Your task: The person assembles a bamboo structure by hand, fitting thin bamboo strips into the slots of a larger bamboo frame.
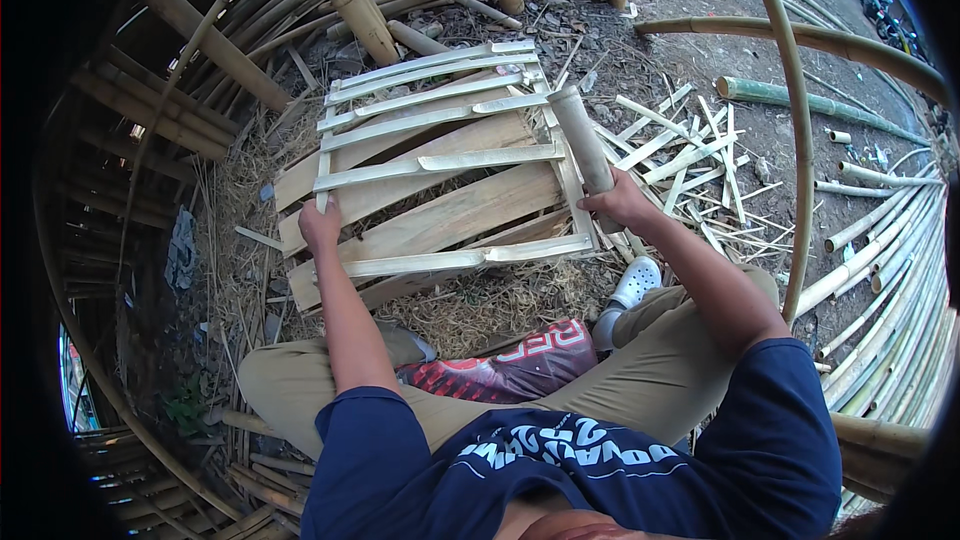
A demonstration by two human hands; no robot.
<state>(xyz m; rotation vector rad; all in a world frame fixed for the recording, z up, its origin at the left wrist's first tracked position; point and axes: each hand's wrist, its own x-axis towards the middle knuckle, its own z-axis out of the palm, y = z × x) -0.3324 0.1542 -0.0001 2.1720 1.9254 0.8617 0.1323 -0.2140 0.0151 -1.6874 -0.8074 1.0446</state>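
Note:
In front of my crossed legs lies a slatted frame (435, 163) of pale split bamboo, its slats running crosswise between two side rails. Under it are several wooden planks (440, 224). My left hand (320, 228) is closed on the frame's left rail, near the gap between the two nearest slats. In my right hand (620, 202) is a short, thick bamboo tube (580, 138), gripped at its near end and slanting away from me. My right thumb reaches toward the frame's right rail; whether it touches is unclear.
Loose bamboo splints (690, 155) lie scattered right of the frame. Long bamboo poles (880, 285) are piled at far right. Upright bamboo posts (345, 0) stand beyond the frame, and a bent bamboo pole (800, 130) arches up on my right. A printed cloth (510, 365) lies between my legs.

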